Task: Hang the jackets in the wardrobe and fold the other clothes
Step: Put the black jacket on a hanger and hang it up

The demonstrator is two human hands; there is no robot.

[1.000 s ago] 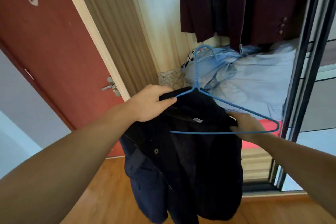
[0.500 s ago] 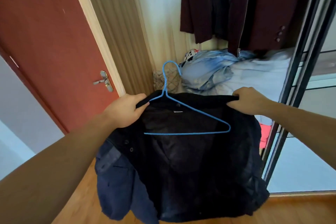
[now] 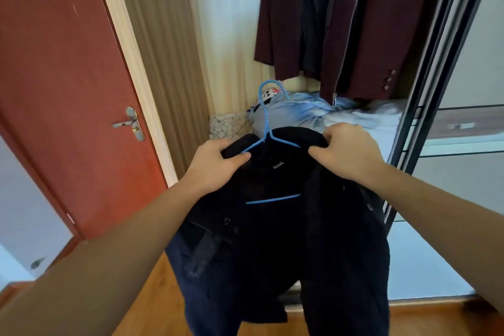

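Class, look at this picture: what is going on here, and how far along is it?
A person is putting a dark jacket onto a blue wire hanger. The left hand and right hand each grip the collar area at a shoulder. The hanger sits inside the jacket, hook sticking up. It is not yet hung beside the maroon jackets in the wardrobe.

A red-brown door (image 3: 60, 95) fills the left side, shut, with a metal lever handle (image 3: 131, 123) on a brass-coloured plate. A pale door frame (image 3: 131, 63) runs beside it, next to a ribbed beige panel (image 3: 163, 49). Wooden floor (image 3: 152, 305) shows at the bottom. A dark sliding-door frame (image 3: 433, 68) slants on the right, glass shelves (image 3: 463, 144) behind it.
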